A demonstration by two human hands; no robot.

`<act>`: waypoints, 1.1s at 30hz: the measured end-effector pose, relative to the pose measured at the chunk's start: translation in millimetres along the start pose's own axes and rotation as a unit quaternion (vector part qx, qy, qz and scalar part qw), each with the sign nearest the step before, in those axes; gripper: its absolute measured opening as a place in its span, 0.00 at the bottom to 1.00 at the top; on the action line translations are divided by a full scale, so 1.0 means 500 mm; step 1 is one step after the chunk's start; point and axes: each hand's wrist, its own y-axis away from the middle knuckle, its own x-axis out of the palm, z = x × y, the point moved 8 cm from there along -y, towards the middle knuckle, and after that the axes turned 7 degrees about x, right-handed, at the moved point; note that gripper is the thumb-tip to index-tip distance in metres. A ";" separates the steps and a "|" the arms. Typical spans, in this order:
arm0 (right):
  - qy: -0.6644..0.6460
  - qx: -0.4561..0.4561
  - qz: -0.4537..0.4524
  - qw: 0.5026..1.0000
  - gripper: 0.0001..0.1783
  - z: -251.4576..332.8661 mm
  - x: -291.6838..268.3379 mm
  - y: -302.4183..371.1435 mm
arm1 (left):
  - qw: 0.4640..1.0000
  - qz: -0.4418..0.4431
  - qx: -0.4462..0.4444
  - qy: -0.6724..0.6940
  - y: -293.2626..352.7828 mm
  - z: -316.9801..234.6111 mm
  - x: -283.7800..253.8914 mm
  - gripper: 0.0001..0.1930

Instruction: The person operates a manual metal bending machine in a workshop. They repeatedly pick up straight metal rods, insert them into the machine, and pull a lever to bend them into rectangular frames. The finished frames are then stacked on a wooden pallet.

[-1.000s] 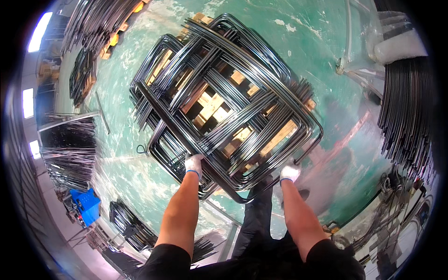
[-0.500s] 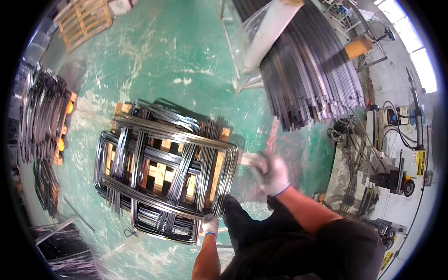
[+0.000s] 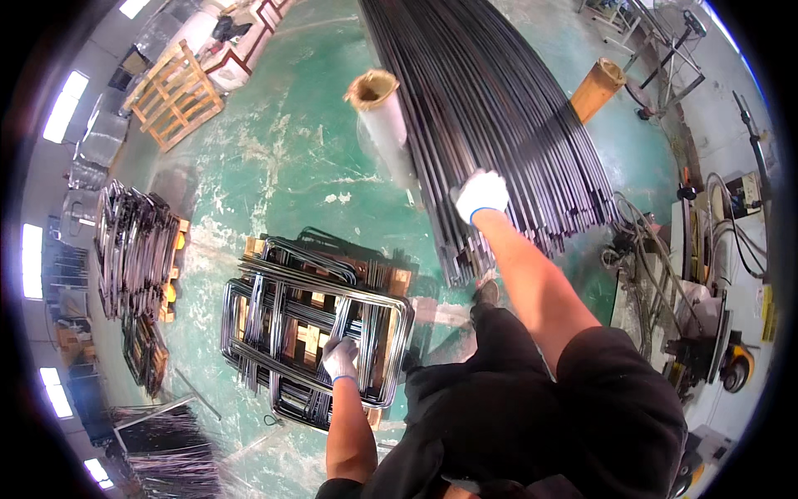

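My right hand (image 3: 482,195), in a white glove with a blue cuff, reaches out over the near part of a big stack of long dark metal bars (image 3: 507,108). Its fingers are mostly hidden by the back of the hand, so I cannot tell whether it grips a bar. My left hand (image 3: 340,359), gloved too, hangs over a pile of bent metal tube frames (image 3: 391,303) with rounded corners. The left fingers point away from me, apart and slightly bent, with nothing visible in them. Whether they touch the frames is unclear.
Beneath the frames lies a wooden pallet (image 3: 401,279). A wrapped roll (image 3: 382,116) stands left of the bars, a brown tube (image 3: 597,87) to their right. More metal frames (image 3: 137,249) are stacked at the left. Machinery and hoses (image 3: 719,333) line the right wall.
My right hand has moved away from me, from above the floor to over the long bars. My left hand has left the frames' near corner and is now farther in over the pile.
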 end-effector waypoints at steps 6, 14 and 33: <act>-0.152 -0.009 0.137 0.979 0.25 -0.045 0.071 -0.081 | 0.986 0.162 0.031 0.028 0.204 -0.071 0.370 0.17; -0.417 0.047 0.292 0.859 0.43 -0.162 0.155 -0.175 | 0.947 0.259 0.165 -0.095 0.300 -0.263 0.543 0.17; -0.458 0.093 0.237 0.852 0.35 -0.187 -0.005 -0.112 | 0.888 0.456 0.024 -0.046 0.326 -0.362 0.843 0.17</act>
